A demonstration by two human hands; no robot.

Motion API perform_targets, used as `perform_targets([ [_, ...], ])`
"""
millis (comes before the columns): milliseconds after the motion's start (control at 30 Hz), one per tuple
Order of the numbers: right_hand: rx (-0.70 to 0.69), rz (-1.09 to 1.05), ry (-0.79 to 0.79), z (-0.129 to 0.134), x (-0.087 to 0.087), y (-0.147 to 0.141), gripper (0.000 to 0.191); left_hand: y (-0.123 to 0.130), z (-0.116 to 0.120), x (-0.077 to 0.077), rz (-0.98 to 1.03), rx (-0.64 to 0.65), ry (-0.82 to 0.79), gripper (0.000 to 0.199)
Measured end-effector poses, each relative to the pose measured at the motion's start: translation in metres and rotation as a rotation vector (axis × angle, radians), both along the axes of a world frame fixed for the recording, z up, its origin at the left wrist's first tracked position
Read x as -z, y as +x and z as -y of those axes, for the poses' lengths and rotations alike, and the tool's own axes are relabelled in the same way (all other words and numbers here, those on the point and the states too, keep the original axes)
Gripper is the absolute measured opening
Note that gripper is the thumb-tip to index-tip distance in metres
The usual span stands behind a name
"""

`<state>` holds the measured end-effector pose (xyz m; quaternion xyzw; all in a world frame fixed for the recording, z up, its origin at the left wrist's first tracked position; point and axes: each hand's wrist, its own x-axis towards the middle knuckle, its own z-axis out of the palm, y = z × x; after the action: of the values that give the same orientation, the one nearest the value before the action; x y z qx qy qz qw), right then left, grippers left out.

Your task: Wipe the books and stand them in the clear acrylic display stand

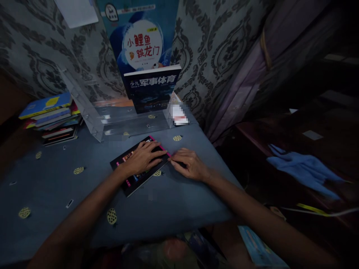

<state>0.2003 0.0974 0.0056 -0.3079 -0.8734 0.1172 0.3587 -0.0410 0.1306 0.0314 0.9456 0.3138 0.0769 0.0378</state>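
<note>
A dark book with a pink strip along one edge lies at a slant on the tablecloth. Across its cover rests my left hand, flat with the fingers spread and partly hiding the pictures. At the right end of the book, my right hand has its fingers curled, thumb and fingertips pinching the corner beside the pink edge. Behind the book stands a clear plastic book rack. Upright in it is a dark book with white Chinese lettering, in front of a taller blue picture book.
A stack of books sits at the left of the table. Patterned wallpaper rises behind the rack, with a gathered curtain to its right. Further right, a blue cloth hangs over a dark reddish surface.
</note>
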Motion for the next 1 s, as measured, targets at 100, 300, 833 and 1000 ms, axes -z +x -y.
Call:
perform_targets([
  [100,0.003,-0.021,0.013,-0.002,0.004,0.0,0.022,0.001,0.0,0.001,-0.025,-0.044,0.027,0.039],
  [300,0.045,0.145,-0.118,-0.012,0.007,-0.003,0.034,0.006,-0.001,0.003,-0.075,-0.314,0.111,0.043],
  [833,0.178,0.287,-0.158,-0.067,0.007,-0.056,0.042,-0.013,-0.014,-0.011,-0.16,-0.597,0.126,0.043],
  [1000,0.213,0.298,-0.138,-0.07,0.011,-0.063,0.043,-0.017,-0.017,-0.003,-0.137,-0.572,0.153,0.043],
])
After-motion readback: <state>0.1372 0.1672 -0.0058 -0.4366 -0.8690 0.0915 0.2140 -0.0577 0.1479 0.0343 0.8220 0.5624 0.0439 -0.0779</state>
